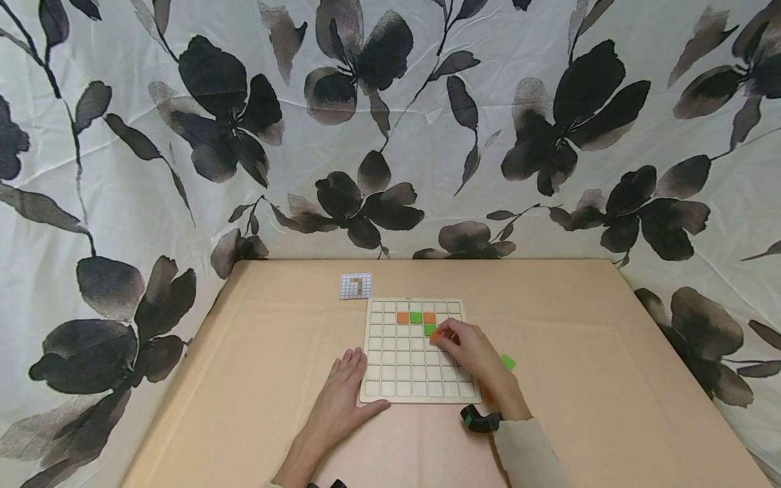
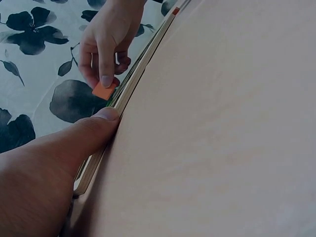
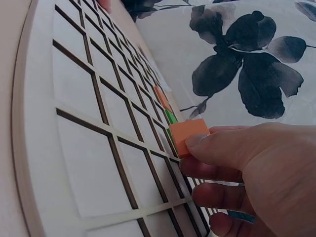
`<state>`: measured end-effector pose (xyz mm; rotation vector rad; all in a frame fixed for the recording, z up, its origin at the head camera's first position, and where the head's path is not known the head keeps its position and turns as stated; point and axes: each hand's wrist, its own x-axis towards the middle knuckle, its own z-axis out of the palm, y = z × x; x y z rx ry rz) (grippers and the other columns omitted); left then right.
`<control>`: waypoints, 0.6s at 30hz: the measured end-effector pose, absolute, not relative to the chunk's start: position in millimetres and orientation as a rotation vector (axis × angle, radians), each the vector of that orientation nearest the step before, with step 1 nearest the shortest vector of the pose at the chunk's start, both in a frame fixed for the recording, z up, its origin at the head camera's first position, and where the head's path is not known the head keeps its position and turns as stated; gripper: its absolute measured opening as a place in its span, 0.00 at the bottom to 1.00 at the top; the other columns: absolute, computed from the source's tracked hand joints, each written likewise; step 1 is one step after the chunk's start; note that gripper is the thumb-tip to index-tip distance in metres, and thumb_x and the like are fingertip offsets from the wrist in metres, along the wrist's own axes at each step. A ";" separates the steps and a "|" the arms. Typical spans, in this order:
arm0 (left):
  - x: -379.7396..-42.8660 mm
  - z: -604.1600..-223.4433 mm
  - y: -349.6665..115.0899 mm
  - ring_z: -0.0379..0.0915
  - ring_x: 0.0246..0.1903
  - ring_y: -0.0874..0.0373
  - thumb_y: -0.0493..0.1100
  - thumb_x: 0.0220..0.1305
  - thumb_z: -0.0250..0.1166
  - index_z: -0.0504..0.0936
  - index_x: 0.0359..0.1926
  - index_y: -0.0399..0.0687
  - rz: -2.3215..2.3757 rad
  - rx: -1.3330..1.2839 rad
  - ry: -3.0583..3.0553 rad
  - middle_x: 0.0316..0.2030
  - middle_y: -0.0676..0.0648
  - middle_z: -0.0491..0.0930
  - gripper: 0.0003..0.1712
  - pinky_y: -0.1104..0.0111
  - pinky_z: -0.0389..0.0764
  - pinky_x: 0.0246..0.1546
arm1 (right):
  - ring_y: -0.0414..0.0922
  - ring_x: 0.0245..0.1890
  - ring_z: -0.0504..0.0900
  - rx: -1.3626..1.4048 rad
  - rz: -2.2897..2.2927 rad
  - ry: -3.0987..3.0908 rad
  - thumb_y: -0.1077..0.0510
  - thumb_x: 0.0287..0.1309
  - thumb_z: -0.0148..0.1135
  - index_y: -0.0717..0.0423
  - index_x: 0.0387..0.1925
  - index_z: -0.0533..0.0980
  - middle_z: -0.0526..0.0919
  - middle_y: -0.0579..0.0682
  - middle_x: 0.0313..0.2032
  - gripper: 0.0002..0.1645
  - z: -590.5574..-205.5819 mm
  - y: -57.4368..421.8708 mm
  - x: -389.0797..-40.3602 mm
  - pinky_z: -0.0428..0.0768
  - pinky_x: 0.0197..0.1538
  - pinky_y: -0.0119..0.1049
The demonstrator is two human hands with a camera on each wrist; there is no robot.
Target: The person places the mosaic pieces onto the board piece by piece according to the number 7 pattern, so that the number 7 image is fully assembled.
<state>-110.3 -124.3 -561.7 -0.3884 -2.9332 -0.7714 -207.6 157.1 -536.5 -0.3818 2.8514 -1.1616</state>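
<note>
A pale wooden grid board (image 1: 399,371) lies on the table. In its second row sit an orange square tile (image 1: 403,318), a green tile (image 1: 416,318) and another orange tile (image 1: 430,318), with a further green tile (image 1: 430,330) below the last. My right hand (image 1: 468,347) pinches an orange tile (image 3: 185,134) between thumb and fingers, just over the cell under that lower green tile. My left hand (image 1: 342,396) lies beside the board's left edge with fingers straight, its thumb (image 2: 96,126) touching the near edge in the left wrist view.
A small printed pattern card (image 1: 356,286) lies behind the board's far left corner. On the table to the right, partly behind my right forearm, is a loose green tile (image 1: 508,362). A floral cloth (image 1: 390,135) hangs beyond the table's (image 1: 274,325) far edge.
</note>
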 end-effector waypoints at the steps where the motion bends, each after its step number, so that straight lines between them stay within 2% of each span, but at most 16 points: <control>1: -110.1 -561.6 -124.4 0.52 0.77 0.43 0.72 0.54 0.67 0.65 0.72 0.33 -0.771 -0.388 -2.932 0.74 0.37 0.61 0.59 0.52 0.52 0.80 | 0.40 0.29 0.74 -0.395 -1.158 2.853 0.55 0.65 0.66 0.45 0.42 0.81 0.79 0.40 0.29 0.05 -536.6 156.2 -207.4 0.74 0.30 0.27; 18: -110.6 -561.5 -124.7 0.53 0.77 0.43 0.73 0.54 0.67 0.65 0.72 0.33 -0.753 -0.396 -2.928 0.74 0.36 0.62 0.59 0.52 0.53 0.80 | 0.37 0.31 0.74 -0.492 -1.121 2.883 0.59 0.62 0.69 0.49 0.40 0.83 0.81 0.40 0.32 0.06 -540.1 151.7 -207.0 0.78 0.36 0.29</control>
